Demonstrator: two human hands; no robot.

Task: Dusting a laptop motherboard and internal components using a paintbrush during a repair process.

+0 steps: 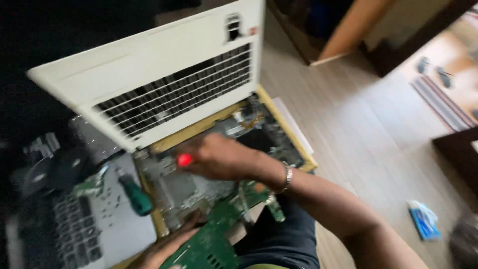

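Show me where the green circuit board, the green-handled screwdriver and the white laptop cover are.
green circuit board point(211, 244), head view, on its middle.
green-handled screwdriver point(136, 197), head view, on the green handle.
white laptop cover point(149, 62), head view, on the plain part above the vent slots.

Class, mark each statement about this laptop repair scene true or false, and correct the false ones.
1. The right hand holds a tool with a red end. True.
2. The left hand touches a blue circuit board. False: the circuit board is green.
3. A green-handled screwdriver lies left of the opened laptop base. True.
4. The white vented cover panel lies flat on the floor. False: it is tilted up above the base.
5. The right wrist is bare. False: it wears a metal bracelet.
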